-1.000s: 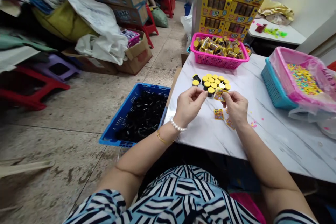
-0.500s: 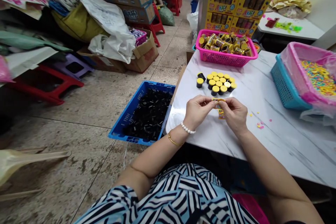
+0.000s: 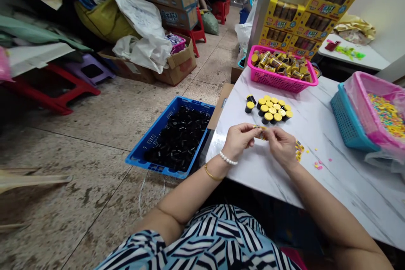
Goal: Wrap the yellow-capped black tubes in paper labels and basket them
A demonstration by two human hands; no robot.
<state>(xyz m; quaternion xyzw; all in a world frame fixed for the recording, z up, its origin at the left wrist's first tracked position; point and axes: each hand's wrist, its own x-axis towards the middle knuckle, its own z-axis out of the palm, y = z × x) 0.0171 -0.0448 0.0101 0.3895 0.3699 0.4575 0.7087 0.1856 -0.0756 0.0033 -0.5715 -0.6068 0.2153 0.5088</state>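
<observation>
Both hands are pinched together over the marble-patterned table. My left hand, with pearl and gold bracelets at the wrist, grips one end of a small yellow printed label. My right hand closes its thumb and fingers on the other end. Past the right hand's outer side shows a strip of yellow printed labels, partly covered by that hand. Just beyond the fingers stands a cluster of small black cups with yellow lids. To its left are an upright lidded cup and a tipped one.
A pink basket of wrapped cups stands at the table's far end. At right, a pink bin of colourful pieces sits in a blue basket. Left of the table, a blue crate holds black cups. Yellow boxes are stacked behind.
The camera view has shifted, so the table sits lower and further right. The label strip hung between my hands before; now part of it shows right of my right hand.
</observation>
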